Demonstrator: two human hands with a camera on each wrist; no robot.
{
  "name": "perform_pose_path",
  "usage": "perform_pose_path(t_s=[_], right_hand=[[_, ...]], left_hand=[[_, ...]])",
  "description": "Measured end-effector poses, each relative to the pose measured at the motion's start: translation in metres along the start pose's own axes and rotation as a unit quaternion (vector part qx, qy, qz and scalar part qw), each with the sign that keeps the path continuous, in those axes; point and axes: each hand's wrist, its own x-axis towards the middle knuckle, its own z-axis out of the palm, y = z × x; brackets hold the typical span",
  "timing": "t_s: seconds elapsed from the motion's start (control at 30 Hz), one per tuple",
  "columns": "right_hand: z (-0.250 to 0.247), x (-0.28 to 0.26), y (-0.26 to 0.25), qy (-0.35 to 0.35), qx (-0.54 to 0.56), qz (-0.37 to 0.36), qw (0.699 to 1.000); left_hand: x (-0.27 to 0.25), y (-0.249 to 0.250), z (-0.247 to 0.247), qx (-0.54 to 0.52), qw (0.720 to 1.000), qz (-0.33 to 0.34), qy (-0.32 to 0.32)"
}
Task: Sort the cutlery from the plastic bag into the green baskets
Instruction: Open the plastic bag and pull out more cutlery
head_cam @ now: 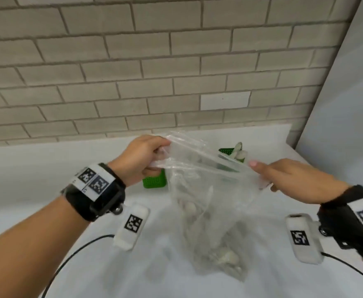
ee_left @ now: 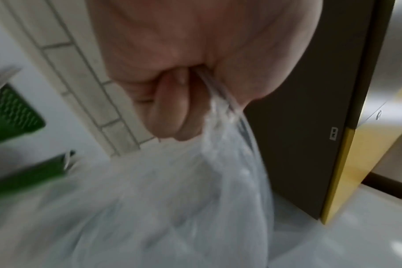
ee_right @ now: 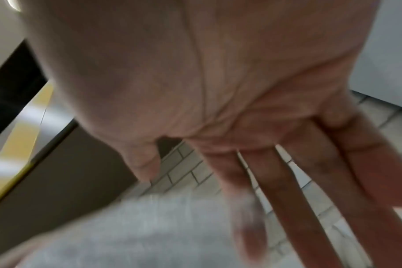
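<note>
A clear plastic bag (head_cam: 208,201) hangs over the white counter (head_cam: 47,168), with white plastic cutlery (head_cam: 225,257) heaped at its bottom. My left hand (head_cam: 154,155) grips the bag's top left edge; in the left wrist view its curled fingers (ee_left: 172,108) pinch the plastic (ee_left: 172,208). My right hand (head_cam: 283,175) lies at the right side of the bag's mouth with fingers straight (ee_right: 276,190), touching the blurred plastic (ee_right: 138,235). One green basket (head_cam: 154,181) sits behind my left hand. A second green basket (head_cam: 226,151) behind the bag holds upright white cutlery (head_cam: 239,152).
A grey brick wall (head_cam: 133,72) rises right behind the counter. A pale panel (head_cam: 348,104) closes off the right side. The left wrist view shows a dark cabinet side with a yellow edge (ee_left: 342,172). Black cables (head_cam: 73,252) trail from my wrist units.
</note>
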Motion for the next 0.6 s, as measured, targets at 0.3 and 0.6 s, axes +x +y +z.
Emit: perform_pose_path(t_s=[0.3, 0.6], right_hand=[[0.031, 0.023, 0.003, 0.072, 0.354, -0.030, 0.932], [0.022, 0.046, -0.013, 0.049, 0.738, -0.078, 0.669]], left_hand=[[-0.010, -0.019, -0.001, 0.207, 0.978, -0.006, 0.026], [0.003, -0.014, 0.032, 0.557, 0.764, 0.326, -0.001]])
